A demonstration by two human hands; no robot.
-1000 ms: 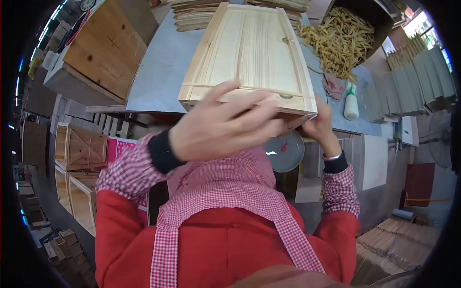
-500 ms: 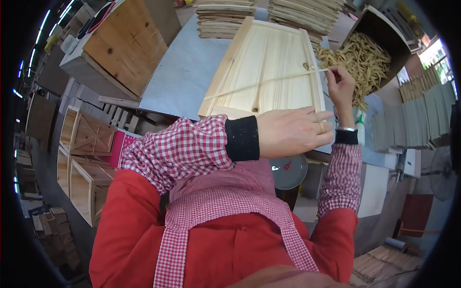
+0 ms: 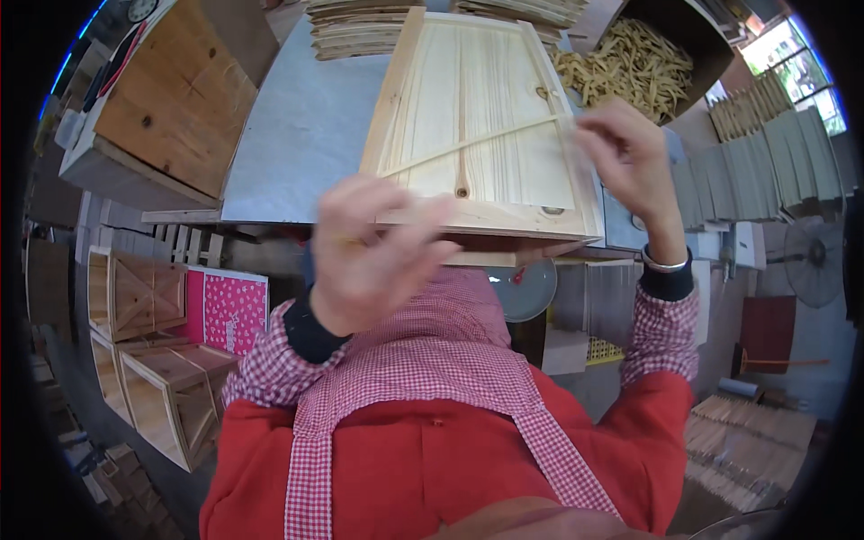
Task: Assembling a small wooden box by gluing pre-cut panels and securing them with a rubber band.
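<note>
A pale wooden box with a tapered, framed face lies on the table in front of me. A thin light wood strip runs slantwise across that face. My left hand, smeared by motion, hovers over the box's near left corner; its finger positions do not show clearly. At the right side, close to the strip's upper end, is my right hand. Its fingers are bent, slightly blurred and apart from the thumb, and I see nothing between them.
The blue-grey tabletop carries stacked wooden slats. A large wooden box stands at left, a container of curled strips at far right. Crates sit lower left; a grey round dish is below the table edge.
My left hand has swung left from the box's near right corner to its near left. My right hand has come off the strip's end. The whole view has shifted.
</note>
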